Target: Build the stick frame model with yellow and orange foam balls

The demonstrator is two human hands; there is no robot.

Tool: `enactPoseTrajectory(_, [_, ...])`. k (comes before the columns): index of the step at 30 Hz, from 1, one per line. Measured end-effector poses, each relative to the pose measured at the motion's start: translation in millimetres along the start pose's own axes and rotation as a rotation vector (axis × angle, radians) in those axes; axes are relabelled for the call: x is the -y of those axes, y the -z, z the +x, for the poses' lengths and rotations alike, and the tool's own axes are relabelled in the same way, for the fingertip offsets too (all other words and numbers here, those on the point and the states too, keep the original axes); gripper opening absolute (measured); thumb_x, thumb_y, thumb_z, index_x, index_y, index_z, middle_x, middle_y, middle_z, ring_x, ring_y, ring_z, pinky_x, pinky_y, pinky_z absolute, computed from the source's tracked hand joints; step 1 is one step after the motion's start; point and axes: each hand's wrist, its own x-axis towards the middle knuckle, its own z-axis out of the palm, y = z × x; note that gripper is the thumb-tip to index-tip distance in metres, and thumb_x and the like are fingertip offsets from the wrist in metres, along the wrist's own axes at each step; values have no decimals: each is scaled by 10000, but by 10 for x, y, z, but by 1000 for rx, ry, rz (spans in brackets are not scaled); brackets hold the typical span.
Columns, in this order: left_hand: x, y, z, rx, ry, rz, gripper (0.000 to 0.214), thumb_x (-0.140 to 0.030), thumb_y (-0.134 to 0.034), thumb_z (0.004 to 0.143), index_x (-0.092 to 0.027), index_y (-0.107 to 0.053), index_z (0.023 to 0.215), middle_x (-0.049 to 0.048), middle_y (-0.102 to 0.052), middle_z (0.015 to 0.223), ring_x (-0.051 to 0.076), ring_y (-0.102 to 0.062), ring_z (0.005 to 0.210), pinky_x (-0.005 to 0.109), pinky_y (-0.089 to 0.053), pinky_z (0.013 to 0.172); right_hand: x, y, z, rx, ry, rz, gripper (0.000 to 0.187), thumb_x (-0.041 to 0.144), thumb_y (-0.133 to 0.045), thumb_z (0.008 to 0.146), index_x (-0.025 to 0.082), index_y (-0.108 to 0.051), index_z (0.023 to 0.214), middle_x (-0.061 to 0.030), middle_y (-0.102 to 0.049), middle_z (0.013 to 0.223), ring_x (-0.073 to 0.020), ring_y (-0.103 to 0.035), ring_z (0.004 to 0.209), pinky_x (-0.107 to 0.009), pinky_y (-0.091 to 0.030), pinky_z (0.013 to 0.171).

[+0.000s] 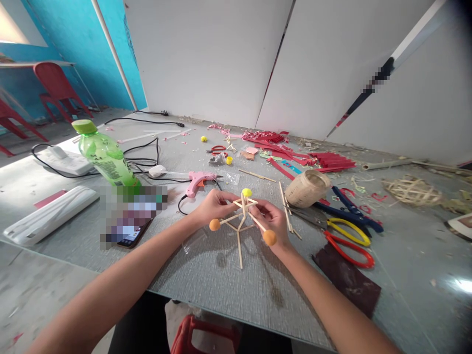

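Between my two hands is a small frame of thin wooden sticks [239, 248], joined at several points. At its top shows a yellow ball [247, 192]; one orange ball [214, 224] caps a stick on the left and another orange ball [270, 238] caps one on the right. My left hand [216, 206] pinches the frame's upper left side. On the opposite side, the fingers of my right hand [272, 220] close on its sticks. Loose sticks [285, 206] lie just right of my right hand. A pink glue gun [199, 183] rests beyond my left hand.
To the right are a twine-covered jar [309, 189], scissors [348, 250], blue-handled pliers [357, 211] and a dark cloth piece [348, 280]. A green bottle [106, 157], phone [134, 233] and white device [51, 214] occupy the left. Red strips [332, 161] lie behind.
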Motion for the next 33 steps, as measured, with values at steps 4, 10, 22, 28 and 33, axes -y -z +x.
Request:
enactPoseTrajectory(4, [18,8,-5,20,33,7,335,-391,-692,887,-119,-824,1032,49,-734,790,94,-526,600,208,-365,543,-6,-5,-2,2,1,6,378,527,-783,802,213,-783,1011,-77,-771,877,-173,-647,655,-256,-433,458])
enactPoseTrajectory(10, [31,2,-10,29,51,-24,341,-400,-701,885,-116,-827,1026,43,-727,760,81,-514,575,195,-356,523,-22,6,26,27,0,20,366,503,-796,791,214,-791,1015,-66,-774,855,-176,-658,662,-257,-462,485])
enactPoseTrajectory(22, [89,-15,17,-76,23,-137,335,-429,-781,848,-126,-839,980,102,-797,873,110,-638,645,185,-431,536,-38,-8,16,-3,60,28,307,489,-840,744,222,-773,883,-76,-782,912,-206,-705,754,-280,-558,580])
enactPoseTrajectory(28, [6,-3,-11,-34,57,-104,363,-454,-783,850,-150,-836,1041,95,-796,901,133,-664,690,191,-463,542,14,-6,-7,-11,152,-42,255,461,-803,807,234,-795,921,-72,-767,922,-208,-693,806,-266,-524,569])
enactPoseTrajectory(33, [2,12,-21,7,60,-57,385,-490,-754,865,-140,-840,1000,66,-767,802,126,-633,644,192,-433,516,76,-23,-19,-24,164,-74,224,455,-770,845,243,-792,913,-53,-742,879,-196,-668,782,-265,-481,554])
